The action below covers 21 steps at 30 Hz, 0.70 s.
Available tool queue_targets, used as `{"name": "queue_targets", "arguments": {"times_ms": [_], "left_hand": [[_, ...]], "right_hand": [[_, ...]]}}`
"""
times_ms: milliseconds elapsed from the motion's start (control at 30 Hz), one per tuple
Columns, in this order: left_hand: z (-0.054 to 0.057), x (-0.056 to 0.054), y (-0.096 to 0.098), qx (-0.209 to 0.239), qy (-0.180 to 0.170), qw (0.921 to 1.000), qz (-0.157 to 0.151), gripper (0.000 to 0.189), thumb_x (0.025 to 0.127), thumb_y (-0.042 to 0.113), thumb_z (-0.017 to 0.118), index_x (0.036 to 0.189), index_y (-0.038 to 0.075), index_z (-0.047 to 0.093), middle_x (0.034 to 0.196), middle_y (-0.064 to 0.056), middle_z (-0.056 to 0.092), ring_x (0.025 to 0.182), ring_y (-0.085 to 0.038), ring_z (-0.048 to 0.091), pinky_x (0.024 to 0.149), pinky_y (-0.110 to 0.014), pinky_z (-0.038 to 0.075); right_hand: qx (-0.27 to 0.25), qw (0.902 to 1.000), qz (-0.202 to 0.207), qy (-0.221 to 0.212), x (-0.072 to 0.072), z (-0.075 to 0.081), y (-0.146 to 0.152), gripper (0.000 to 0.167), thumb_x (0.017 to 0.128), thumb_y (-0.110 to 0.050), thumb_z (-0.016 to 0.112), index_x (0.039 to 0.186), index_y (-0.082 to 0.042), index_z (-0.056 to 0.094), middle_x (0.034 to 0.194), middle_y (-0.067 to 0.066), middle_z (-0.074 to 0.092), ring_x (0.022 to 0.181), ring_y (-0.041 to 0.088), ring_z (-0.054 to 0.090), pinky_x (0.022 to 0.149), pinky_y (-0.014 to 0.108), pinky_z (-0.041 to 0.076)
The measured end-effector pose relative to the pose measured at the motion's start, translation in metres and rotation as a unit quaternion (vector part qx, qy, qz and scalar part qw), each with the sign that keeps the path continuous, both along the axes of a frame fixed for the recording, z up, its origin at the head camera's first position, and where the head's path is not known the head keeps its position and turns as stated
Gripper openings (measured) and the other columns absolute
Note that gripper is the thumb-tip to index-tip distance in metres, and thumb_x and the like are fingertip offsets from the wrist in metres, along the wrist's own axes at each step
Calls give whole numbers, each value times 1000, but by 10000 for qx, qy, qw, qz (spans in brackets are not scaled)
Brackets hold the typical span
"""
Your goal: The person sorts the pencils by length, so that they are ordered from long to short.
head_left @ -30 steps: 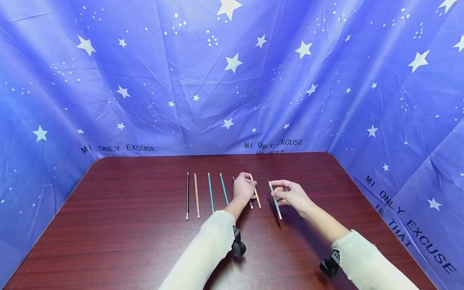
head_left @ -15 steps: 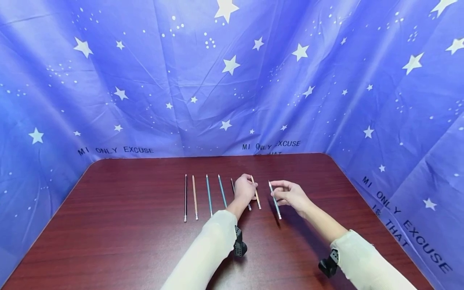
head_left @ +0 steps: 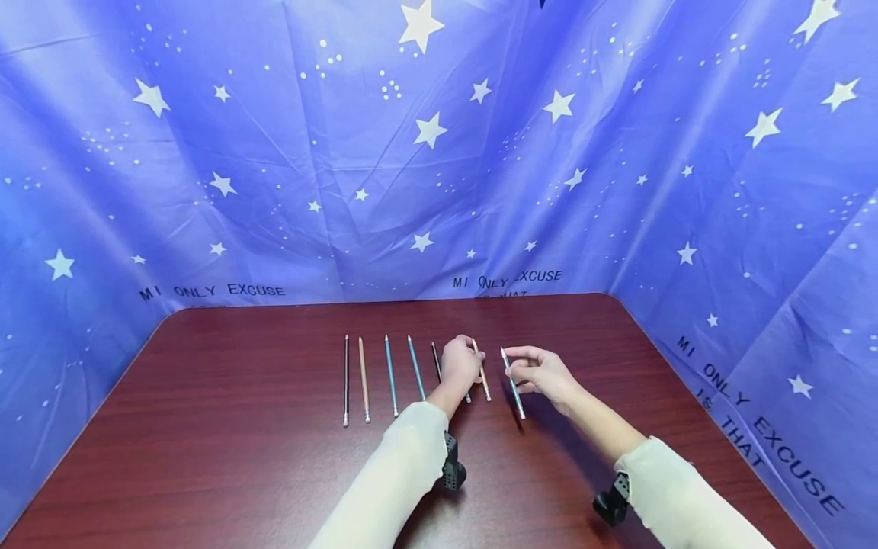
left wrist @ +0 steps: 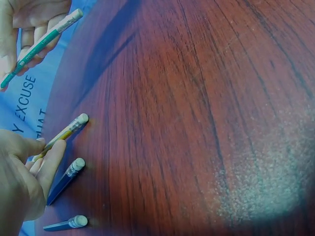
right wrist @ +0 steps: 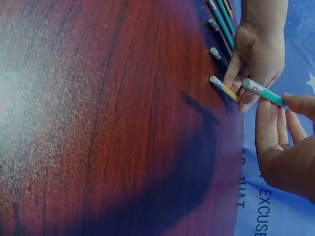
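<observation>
My left hand (head_left: 461, 367) is low over the table at the right part of a row of pencils. Its thumb and a finger pinch a yellow pencil (left wrist: 68, 132), whose white eraser end points towards me. To its right, my right hand (head_left: 546, 378) grips a green pencil (right wrist: 271, 96) above the table, tip away from me and eraser nearer. In the left wrist view, dark pencils (left wrist: 65, 181) lie beside the yellow one. The left hand hides parts of them in the head view.
Farther left in the row lie a black pencil (head_left: 346, 381), a light wood pencil (head_left: 364, 380) and teal pencils (head_left: 391, 375), spaced apart. All are on a reddish-brown table (head_left: 226, 457). A blue star-printed curtain (head_left: 309, 152) surrounds its far and side edges.
The yellow pencil in my left hand has edged slightly right relative to the row. My right hand keeps its hold on the green pencil with little movement. The head view has shifted a little.
</observation>
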State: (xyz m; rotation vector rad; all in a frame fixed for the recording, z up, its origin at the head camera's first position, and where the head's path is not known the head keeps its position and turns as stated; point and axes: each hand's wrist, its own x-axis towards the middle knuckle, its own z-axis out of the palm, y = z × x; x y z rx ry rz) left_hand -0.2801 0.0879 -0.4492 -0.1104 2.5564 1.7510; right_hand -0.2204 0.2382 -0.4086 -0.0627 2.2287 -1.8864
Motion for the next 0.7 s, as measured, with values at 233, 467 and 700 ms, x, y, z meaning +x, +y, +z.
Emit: {"name": "queue_targets", "arguments": {"times_ms": [233, 467, 700], "left_hand": [[-3, 1, 0, -248, 1, 9997, 7, 23, 83, 6, 67, 104, 0, 59, 78, -7, 68, 38, -8, 56, 37, -21, 48], [-4, 0, 1, -722, 158, 9973, -33, 12, 83, 8, 68, 89, 2, 60, 65, -6, 65, 37, -9, 57, 36, -18, 46], [-2, 1, 2, -1349, 309, 9903, -109, 17, 83, 10, 68, 70, 6, 59, 52, -4, 61, 36, -9, 56, 40, -17, 46]], "right_hand": [[-33, 10000, -86, 27, 0, 0, 2, 52, 86, 1, 56, 133, 12, 38, 79, -6, 62, 69, 4, 60, 61, 22, 55], [46, 9999, -132, 16, -3, -6, 6, 51, 84, 0, 56, 132, 12, 41, 79, -6, 63, 68, 5, 61, 63, 23, 55], [91, 9992, -385, -59, -6, -10, 7, 50, 83, 1, 57, 130, 10, 44, 76, -9, 63, 66, 5, 61, 62, 22, 55]]}}
